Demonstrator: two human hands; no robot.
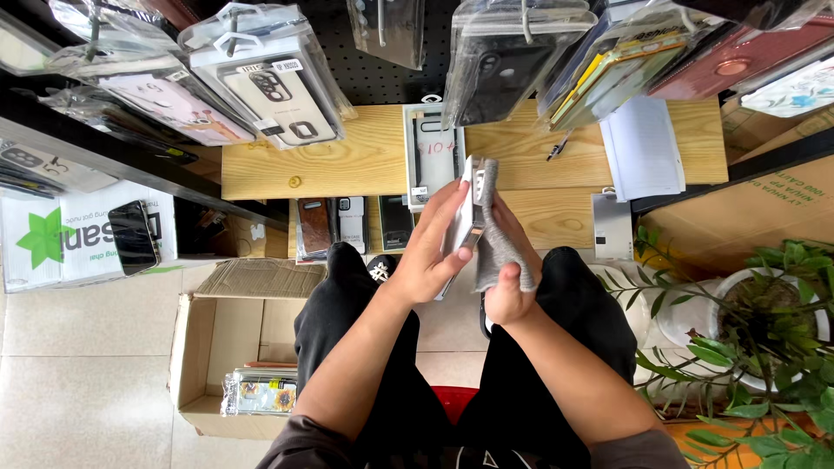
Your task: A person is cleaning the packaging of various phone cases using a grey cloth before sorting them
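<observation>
Shelf (365, 156) spans the upper centre of the frame, light wood, pegboard above it hung with bagged cases (261, 82). Cardboard box (208, 347) sits open at lower left on the tile floor, a bagged case inside it. Potted plant (764, 321) fills the lower right. Notebook (643, 143) lies on the shelf at upper right, a pen just left of it.

Person sits, black trousers, knees either side of frame centre.

Left hand (430, 256) comes up from lower left, fingers wrapped loosely round the phone (472, 208), thumb on its near edge, fingertips on the white back face. Phone stands nearly upright at frame centre, long axis running top to bottom with a slight lean to the left at the bottom, thin edge toward the camera.

Right hand (508, 278) is below and right of the phone, fingers closed on a grey cloth (495, 234). Cloth drapes up over the right hand and lies against the phone's right face, touching it along most of its length.

Key relation: cloth and right hand sit directly right of the phone, left hand directly left; phone is sandwiched between them. Both hands touch it, left bare, right through the cloth.
</observation>
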